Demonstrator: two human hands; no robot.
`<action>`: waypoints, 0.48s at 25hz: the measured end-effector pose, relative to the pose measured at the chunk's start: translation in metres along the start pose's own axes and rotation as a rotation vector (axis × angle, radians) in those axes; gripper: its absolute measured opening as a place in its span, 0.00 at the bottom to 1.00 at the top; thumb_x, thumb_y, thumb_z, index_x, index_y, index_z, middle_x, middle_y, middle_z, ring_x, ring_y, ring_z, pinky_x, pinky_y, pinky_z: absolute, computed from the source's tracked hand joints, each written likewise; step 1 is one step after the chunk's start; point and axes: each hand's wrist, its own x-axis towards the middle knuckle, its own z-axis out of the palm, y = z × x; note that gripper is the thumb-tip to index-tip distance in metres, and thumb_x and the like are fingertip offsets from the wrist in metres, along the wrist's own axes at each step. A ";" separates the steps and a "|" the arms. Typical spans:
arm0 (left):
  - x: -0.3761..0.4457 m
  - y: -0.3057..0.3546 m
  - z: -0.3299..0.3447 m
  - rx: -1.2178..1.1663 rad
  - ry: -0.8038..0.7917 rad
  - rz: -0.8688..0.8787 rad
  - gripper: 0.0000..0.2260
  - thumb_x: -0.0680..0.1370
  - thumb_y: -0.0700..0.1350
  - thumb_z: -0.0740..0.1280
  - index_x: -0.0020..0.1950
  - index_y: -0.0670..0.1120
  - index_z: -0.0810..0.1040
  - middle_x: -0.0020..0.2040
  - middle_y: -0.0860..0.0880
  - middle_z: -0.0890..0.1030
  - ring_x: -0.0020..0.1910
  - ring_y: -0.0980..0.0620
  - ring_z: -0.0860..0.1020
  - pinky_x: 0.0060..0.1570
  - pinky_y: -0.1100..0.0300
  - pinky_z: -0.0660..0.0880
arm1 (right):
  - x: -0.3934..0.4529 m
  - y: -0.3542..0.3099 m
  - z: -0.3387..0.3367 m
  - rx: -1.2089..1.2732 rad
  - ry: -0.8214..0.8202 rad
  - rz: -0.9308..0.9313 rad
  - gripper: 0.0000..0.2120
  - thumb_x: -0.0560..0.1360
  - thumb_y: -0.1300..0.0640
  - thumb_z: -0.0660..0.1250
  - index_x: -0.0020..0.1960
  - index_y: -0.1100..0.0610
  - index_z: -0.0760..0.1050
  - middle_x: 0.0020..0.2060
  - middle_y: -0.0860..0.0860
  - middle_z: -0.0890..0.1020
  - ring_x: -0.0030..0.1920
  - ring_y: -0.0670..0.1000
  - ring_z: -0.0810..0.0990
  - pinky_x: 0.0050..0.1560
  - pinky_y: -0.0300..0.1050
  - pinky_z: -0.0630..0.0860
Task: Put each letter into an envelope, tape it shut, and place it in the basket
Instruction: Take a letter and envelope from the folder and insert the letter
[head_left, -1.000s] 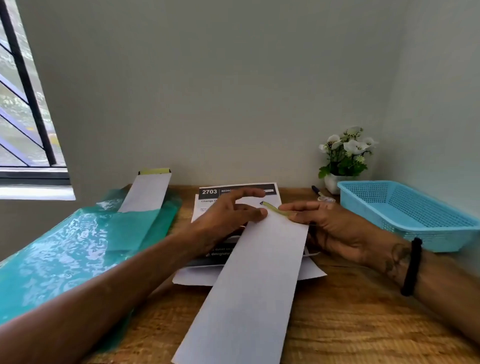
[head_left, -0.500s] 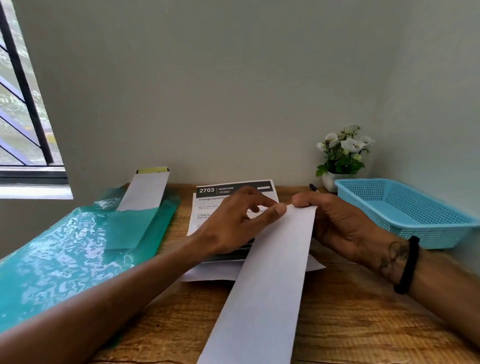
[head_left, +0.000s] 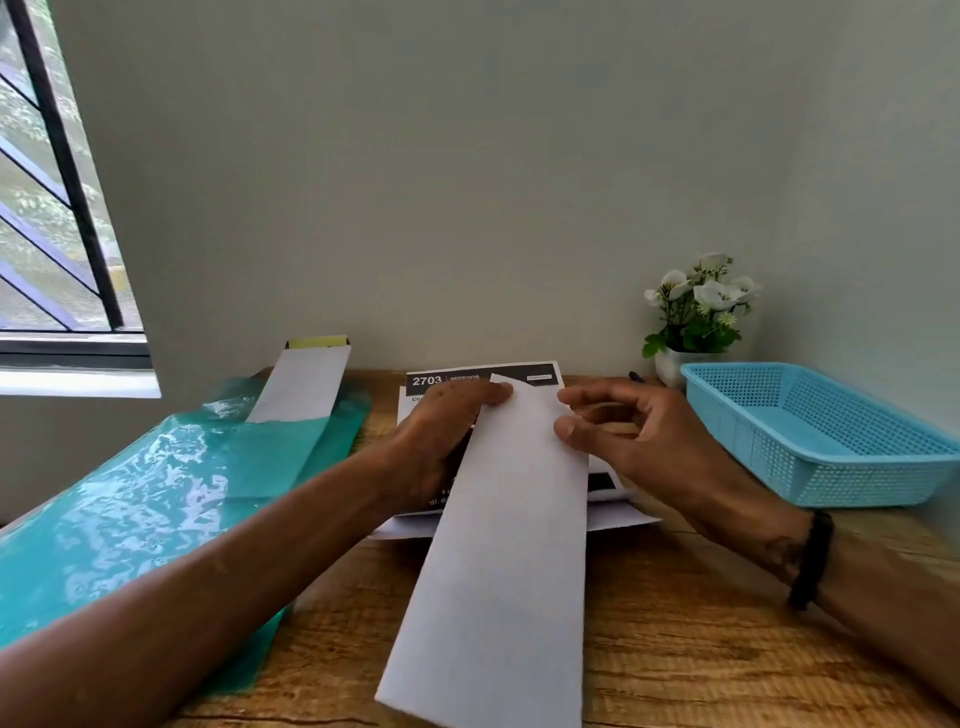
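Wooden desk (head_left: 675, 649) — basket (head_left: 831, 447), flowerpot (head_left: 691, 322), green folder (head_left: 130, 509) around envelope (head_left: 509, 545).

Between the left hand (head_left: 441, 441) and right hand (head_left: 639, 436) lies a plain white envelope (head_left: 504, 561), over white letters (head_left: 483, 382) headed by a black band with white print. Left of the left hand, a glossy teal plastic sleeve (head_left: 130, 519) holds a white, yellow-edged envelope (head_left: 306, 384). Right of the right hand is a light blue mesh basket (head_left: 821, 441); underneath, the brown wood-grain table (head_left: 701, 649).

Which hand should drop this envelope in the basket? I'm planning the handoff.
Right, probably. The right hand already pinches the envelope and lies beside the blue basket; the left hand holds the far side and would cross over.
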 end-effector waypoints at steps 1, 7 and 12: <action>0.001 -0.001 0.001 -0.025 0.045 -0.025 0.06 0.80 0.44 0.70 0.50 0.42 0.83 0.46 0.40 0.88 0.41 0.42 0.86 0.53 0.44 0.83 | -0.001 0.002 0.001 0.073 -0.022 0.028 0.18 0.69 0.45 0.80 0.59 0.43 0.85 0.58 0.47 0.86 0.57 0.47 0.86 0.55 0.47 0.84; 0.013 -0.007 -0.004 -0.157 0.256 -0.014 0.04 0.80 0.40 0.70 0.53 0.43 0.82 0.50 0.42 0.87 0.48 0.41 0.85 0.59 0.41 0.82 | 0.006 0.009 -0.007 0.601 -0.344 0.265 0.32 0.69 0.56 0.82 0.71 0.48 0.76 0.61 0.57 0.86 0.58 0.60 0.87 0.48 0.48 0.85; 0.037 -0.014 -0.026 -0.168 0.375 0.091 0.02 0.81 0.40 0.70 0.53 0.44 0.82 0.52 0.43 0.87 0.48 0.44 0.87 0.46 0.50 0.86 | 0.007 0.006 -0.014 0.218 -0.569 0.320 0.38 0.64 0.51 0.86 0.70 0.38 0.73 0.56 0.52 0.88 0.56 0.57 0.88 0.49 0.49 0.86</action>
